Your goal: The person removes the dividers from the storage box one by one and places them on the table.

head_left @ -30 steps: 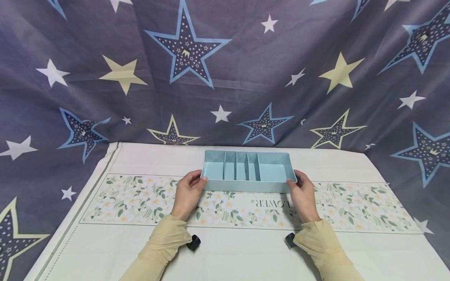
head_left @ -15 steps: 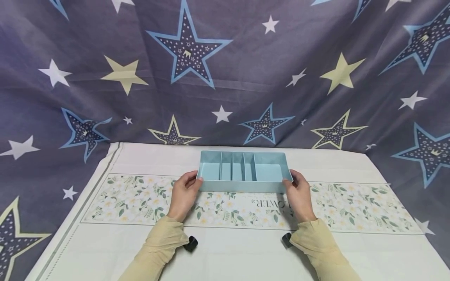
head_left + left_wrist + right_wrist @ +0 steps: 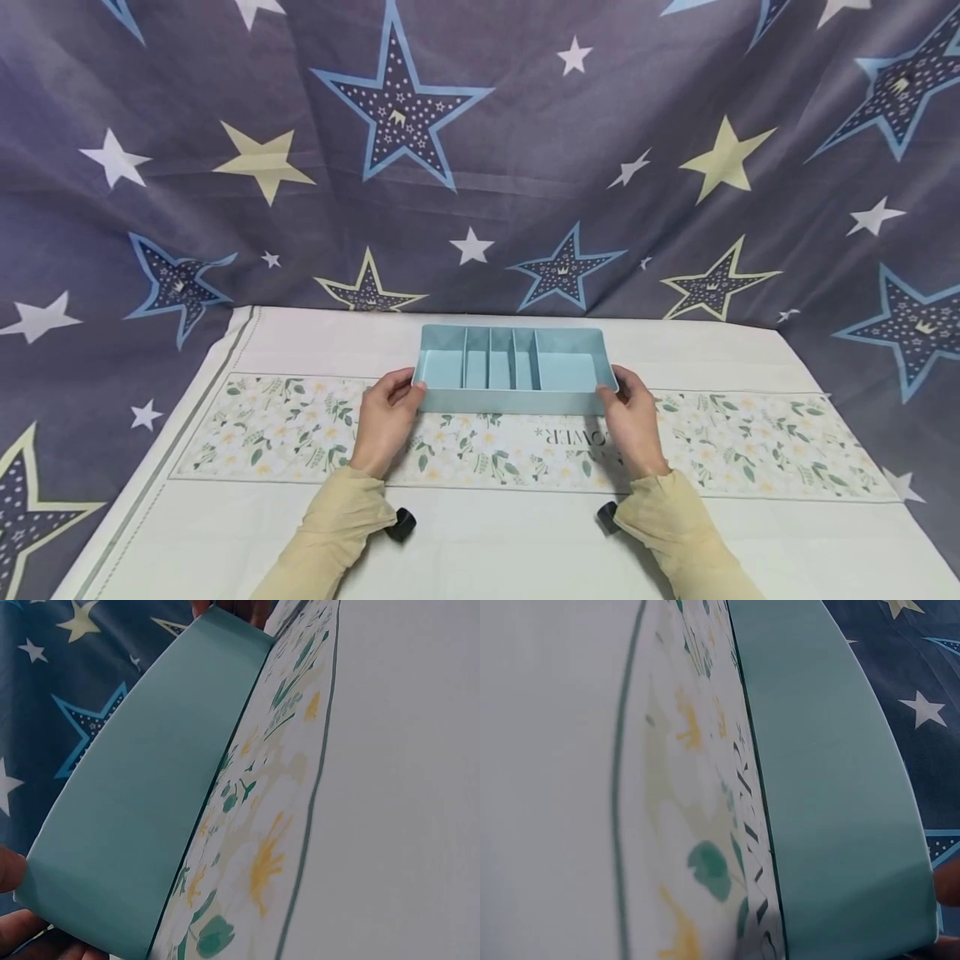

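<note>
A light blue divided organizer box (image 3: 510, 402) sits over the table's middle, its open top showing several compartments with nothing in them. My left hand (image 3: 386, 421) grips its left end, thumb on the front corner and fingers round the side. At the opposite end my right hand (image 3: 633, 421) holds it the same way, thumb at the front rim. The left wrist view shows the long front wall of the box (image 3: 150, 772) close up, with fingertips at both ends. Only a little of the right hand (image 3: 949, 885) appears beside the box in the right wrist view.
A white tablecloth (image 3: 495, 542) with a printed flower band (image 3: 285, 425) covers the table. Behind it hangs a dark curtain (image 3: 525, 167) with stars. Black wrist devices (image 3: 401, 525) show below both sleeves.
Both hands and the organizer box have shifted a little to the left across the table. The grip on each end stays the same.
</note>
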`<state>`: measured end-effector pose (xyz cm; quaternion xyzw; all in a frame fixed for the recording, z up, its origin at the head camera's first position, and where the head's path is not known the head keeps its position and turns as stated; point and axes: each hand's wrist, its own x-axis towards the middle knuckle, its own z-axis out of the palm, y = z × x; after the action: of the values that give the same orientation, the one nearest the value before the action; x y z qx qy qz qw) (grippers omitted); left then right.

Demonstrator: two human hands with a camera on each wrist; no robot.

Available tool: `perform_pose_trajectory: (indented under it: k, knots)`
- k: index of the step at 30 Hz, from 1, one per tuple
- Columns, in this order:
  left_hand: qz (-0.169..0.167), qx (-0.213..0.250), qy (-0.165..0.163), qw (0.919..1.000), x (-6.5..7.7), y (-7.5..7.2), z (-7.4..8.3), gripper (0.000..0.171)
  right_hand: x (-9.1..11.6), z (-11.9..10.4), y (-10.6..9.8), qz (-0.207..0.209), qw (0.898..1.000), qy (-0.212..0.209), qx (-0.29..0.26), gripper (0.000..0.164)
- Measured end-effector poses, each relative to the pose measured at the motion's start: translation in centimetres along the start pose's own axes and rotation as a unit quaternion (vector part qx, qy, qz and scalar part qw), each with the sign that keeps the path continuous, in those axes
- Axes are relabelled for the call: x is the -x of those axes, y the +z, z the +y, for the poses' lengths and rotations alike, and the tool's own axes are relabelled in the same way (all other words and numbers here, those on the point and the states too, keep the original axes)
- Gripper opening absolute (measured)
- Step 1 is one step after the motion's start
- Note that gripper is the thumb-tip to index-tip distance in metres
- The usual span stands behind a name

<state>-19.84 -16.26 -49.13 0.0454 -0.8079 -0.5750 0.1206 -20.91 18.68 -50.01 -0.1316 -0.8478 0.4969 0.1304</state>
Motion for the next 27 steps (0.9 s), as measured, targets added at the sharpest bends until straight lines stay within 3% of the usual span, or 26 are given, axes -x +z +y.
perform_pose_trajectory:
  k: [10,15,19,23,27]
  knots:
    - [0.008,0.004,-0.003,1.0000,0.0,-0.4,-0.1,0.043,0.3,-0.1,0.3,-0.003,1.000,-0.006,0.004,0.047]
    - [-0.014,0.020,0.000,0.9997,0.2,-0.7,0.9,0.043,0.3,0.0,0.1,-0.001,1.000,-0.005,0.003,0.047]
    - [0.001,-0.009,0.003,1.0000,0.0,-0.4,0.3,0.040,0.3,-0.1,0.1,-0.004,1.000,-0.007,0.008,0.048]
    - [-0.013,0.015,0.007,0.9998,0.4,-0.8,1.4,0.041,0.4,-0.2,0.1,-0.006,1.000,-0.012,0.013,0.048]
    - [-0.003,0.005,0.001,1.0000,0.2,-0.6,0.6,0.038,0.6,-0.2,0.3,-0.002,1.000,-0.013,0.028,0.048]
